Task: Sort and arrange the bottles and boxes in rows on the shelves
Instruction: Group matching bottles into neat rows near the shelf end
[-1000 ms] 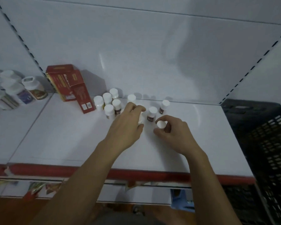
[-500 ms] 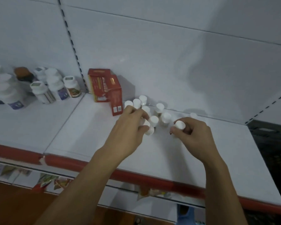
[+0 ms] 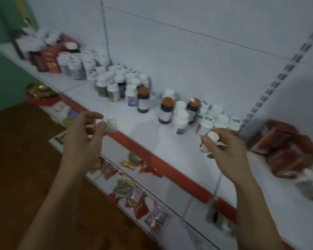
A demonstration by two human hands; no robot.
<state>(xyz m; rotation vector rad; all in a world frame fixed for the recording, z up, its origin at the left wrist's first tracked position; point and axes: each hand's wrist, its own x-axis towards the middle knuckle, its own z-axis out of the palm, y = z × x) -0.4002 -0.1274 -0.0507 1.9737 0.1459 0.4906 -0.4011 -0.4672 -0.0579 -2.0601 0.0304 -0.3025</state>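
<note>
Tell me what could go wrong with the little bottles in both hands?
1. The left hand pinches its small bottle right over the shelf's red edge; a slip could send it tumbling off the shelf.
2. The right hand holds a white-capped bottle close to the crowded standing bottles; setting it down carelessly might knock some over.

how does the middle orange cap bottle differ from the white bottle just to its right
Cap: the middle orange-capped bottle has an orange cap, the white bottle a white one. Body: the orange-capped bottle is dark with a pale label, the white bottle white. Height: the orange-capped bottle looks taller than the white bottle. Both stand upright on the shelf, side by side.
</note>
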